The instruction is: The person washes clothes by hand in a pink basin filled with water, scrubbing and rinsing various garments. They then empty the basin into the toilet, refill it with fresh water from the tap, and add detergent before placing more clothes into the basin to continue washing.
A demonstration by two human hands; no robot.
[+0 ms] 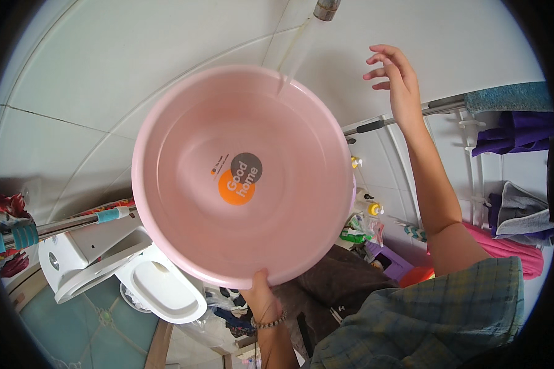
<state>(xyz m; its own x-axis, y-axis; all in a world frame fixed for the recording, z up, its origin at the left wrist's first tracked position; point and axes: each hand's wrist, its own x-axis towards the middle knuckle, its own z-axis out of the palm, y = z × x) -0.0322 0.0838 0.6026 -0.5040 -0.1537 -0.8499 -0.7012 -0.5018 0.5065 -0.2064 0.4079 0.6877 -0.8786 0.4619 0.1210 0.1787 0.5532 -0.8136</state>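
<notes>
A round pink plastic basin [286, 221] fills the middle of the view, its inside facing me. A printed sticker with grey and orange circles [240, 180] marks its bottom. My left hand [261, 295], with a bead bracelet at the wrist, grips the near rim, thumb over the edge. From a metal spout [327, 10] on the tiled wall, a clear stream of water [292, 62] falls inside the basin's far rim. How much water it holds is hard to tell. My right hand [394, 76] is raised to the right of the spout, fingers apart and curled, holding nothing.
A white toilet [164, 288] with its lid raised stands at lower left. Metal rods [74, 223] cross on the left and carry cloths at the right, including a grey towel [521, 214]. Pump bottles [374, 209] and a purple plastic container [390, 260] sit behind the basin.
</notes>
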